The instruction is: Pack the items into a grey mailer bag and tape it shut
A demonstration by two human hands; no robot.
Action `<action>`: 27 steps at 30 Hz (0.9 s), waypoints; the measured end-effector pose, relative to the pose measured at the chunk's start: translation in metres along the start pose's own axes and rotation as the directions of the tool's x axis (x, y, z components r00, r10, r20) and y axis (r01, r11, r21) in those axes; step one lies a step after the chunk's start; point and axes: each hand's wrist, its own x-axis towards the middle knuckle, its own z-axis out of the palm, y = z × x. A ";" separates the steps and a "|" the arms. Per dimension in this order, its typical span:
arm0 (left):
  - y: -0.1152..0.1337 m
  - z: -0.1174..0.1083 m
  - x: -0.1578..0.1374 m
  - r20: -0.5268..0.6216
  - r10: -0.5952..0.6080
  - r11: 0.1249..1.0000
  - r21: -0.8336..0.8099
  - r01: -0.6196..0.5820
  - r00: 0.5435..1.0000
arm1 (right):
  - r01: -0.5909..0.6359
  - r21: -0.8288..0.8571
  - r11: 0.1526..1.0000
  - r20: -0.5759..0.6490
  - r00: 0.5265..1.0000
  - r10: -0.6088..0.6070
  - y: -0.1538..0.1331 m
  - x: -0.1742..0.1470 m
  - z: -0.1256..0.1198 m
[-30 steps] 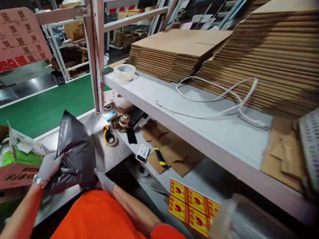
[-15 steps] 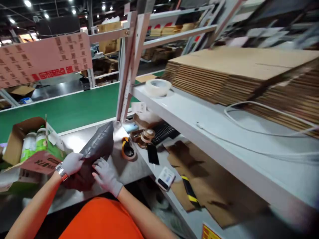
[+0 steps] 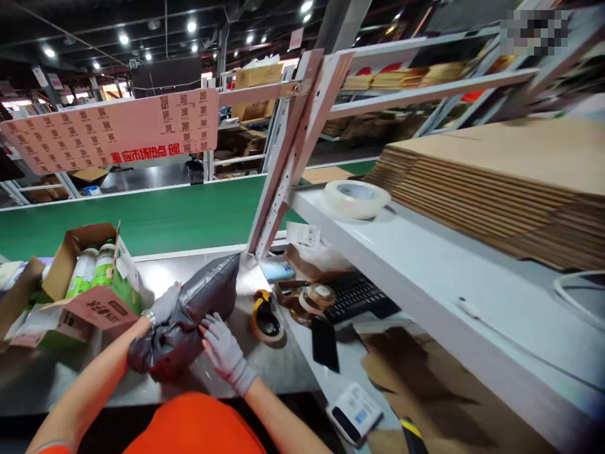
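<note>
Both gloved hands pressing grey bag (image 3: pixel 198 312) on steel bench (image 3: pixel 283 366): L hand (image 3: pixel 163 307) gripping its edge, R hand (image 3: pixel 222 347) lying flat, fingers spread. Tape gun (image 3: pixel 265 317) just R of R hand; open box (image 3: pixel 80 284) sitting L of L hand. Green conveyor (image 3: pixel 155 214) running beyond; warehouse shelving w/ flat cartons (image 3: pixel 496 183) to the R.

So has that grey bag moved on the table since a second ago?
Yes. The grey bag, held upright before, now lies flat under both hands, its far end pointing towards the shelf post.

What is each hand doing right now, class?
Left hand: closed on the grey mailer bag, gripping its side.
Right hand: open, fingers pressing flat on the grey mailer bag.
</note>
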 end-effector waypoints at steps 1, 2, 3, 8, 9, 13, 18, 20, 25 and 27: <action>0.003 0.011 -0.006 0.021 0.037 0.998 0.057 -0.038 0.999 | 0.009 0.002 1.000 0.019 1.000 -0.009 0.003 0.004 -0.001; 0.005 0.020 -0.013 0.041 0.073 0.989 0.128 -0.078 0.996 | 0.019 0.006 1.000 0.033 0.999 -0.020 0.007 0.007 -0.002; 0.008 0.027 -0.019 0.067 0.102 0.971 0.210 -0.114 0.993 | 0.030 0.014 0.999 0.041 0.999 -0.030 0.010 0.009 -0.003; 0.011 0.050 -0.043 0.144 0.138 0.861 0.471 -0.191 0.980 | 0.040 0.061 0.997 0.097 0.994 -0.046 0.026 0.008 0.001; 0.009 0.056 -0.046 0.132 0.147 0.860 0.472 -0.193 0.980 | 0.038 0.070 0.997 0.109 0.993 -0.045 0.028 0.006 0.003; 0.004 0.081 -0.054 0.061 0.176 0.868 0.461 -0.184 0.982 | 0.031 0.088 0.996 0.152 0.987 -0.044 0.036 -0.002 0.011; 0.005 0.104 -0.061 0.021 0.146 0.860 0.492 -0.137 0.989 | -0.026 0.074 0.997 0.243 0.970 0.008 0.036 -0.003 0.011; 0.008 0.105 -0.065 -0.012 0.143 0.873 0.473 -0.120 0.990 | -0.047 0.106 0.993 0.278 0.960 0.016 0.036 0.000 0.001; 0.018 0.095 -0.075 -0.021 0.154 0.898 0.421 -0.131 0.988 | -0.109 0.283 0.953 0.299 0.954 0.020 0.028 0.017 -0.062; 0.021 0.094 -0.076 -0.009 0.154 0.891 0.433 -0.135 0.988 | -0.090 0.349 0.933 0.204 0.979 0.018 0.008 0.038 -0.089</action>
